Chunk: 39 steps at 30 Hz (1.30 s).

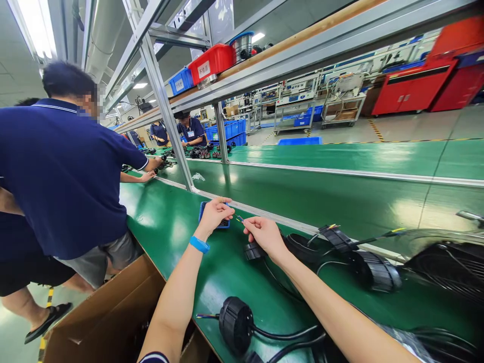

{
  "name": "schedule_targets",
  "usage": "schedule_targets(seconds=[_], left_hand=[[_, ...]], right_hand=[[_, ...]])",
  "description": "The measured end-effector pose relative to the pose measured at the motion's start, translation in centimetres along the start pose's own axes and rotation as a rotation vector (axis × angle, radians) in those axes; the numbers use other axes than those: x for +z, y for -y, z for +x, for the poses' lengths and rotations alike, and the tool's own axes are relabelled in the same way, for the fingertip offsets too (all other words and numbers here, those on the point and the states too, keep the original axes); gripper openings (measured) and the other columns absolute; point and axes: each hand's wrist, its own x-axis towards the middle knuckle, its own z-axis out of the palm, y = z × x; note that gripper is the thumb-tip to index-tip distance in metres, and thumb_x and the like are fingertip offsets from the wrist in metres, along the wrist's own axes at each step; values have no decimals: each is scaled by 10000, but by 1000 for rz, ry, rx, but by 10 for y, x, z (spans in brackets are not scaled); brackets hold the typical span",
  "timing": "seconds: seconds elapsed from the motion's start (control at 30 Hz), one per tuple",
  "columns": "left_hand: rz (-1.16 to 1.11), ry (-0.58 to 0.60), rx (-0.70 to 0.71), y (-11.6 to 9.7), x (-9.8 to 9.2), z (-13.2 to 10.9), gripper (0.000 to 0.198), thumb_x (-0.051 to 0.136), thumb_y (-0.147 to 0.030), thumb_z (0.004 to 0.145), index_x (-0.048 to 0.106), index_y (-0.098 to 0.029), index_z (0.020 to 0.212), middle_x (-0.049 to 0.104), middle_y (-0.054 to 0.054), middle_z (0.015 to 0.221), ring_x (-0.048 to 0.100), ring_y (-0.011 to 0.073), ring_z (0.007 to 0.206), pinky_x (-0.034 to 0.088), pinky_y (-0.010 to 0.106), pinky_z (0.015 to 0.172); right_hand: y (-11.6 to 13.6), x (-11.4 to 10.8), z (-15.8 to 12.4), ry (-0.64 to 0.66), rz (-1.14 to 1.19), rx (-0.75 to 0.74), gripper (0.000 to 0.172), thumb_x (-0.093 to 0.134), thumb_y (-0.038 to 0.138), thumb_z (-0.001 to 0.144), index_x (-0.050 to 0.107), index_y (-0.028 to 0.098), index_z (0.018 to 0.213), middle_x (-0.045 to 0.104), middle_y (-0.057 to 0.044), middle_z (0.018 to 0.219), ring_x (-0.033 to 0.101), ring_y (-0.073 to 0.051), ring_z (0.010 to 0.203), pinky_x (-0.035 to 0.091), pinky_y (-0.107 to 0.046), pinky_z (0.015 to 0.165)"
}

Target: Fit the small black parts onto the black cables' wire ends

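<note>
Bridging left grip [214,216] and right grip [265,235] are thin wires [239,219]; both hold them pinched.

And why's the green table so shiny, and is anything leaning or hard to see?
Head view: pale glare on the table, probably from ceiling lamps; head view: the red cabinet leans, likely wide-angle stretch; head view: the wires at the right fingers are too tiny to see well.
</note>
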Motion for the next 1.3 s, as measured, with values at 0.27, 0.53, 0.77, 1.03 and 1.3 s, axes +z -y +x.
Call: schedule_targets(seconds=[0.27,0.53,0.77,1.03,1.3], left_hand=[[-4,16,2,2,1,-1,495,825,-311,687,611,-109,1086,657,-12,695,634,114,617,503,239,614],[-29,20,-6,2,0,0,503,834,-321,676,611,-109,1075,659,-8,694,636,116,618,509,245,617],[-40,39,-4,4,0,0,496,836,-314,679,613,-109,1071,659,-7,693,629,111,615,510,239,617],[-25,101,-56,8,-4,3,532,854,-365,648,626,-105,1053,658,-9,682,610,93,553,503,233,585],[-108,140,-62,9,5,1,562,880,-414,605,631,-101,999,673,4,670,624,97,559,507,245,613]], right_hand=[[2,0,-2,4,-11,-2,239,647,383,754,643,163,662,646,-16,567,527,-97,393,401,-208,419],[2,0,-2,5,-11,12,247,647,398,751,642,169,661,643,-15,569,522,-98,395,403,-212,420],[2,1,-2,4,-20,22,219,617,360,761,638,168,657,638,-12,567,516,-94,390,392,-213,426],[0,0,0,24,-20,13,241,645,390,734,640,166,646,647,-25,567,514,-101,389,396,-225,425],[-1,0,0,39,-15,19,334,688,488,698,650,161,643,653,-39,573,528,-113,403,384,-229,425]])
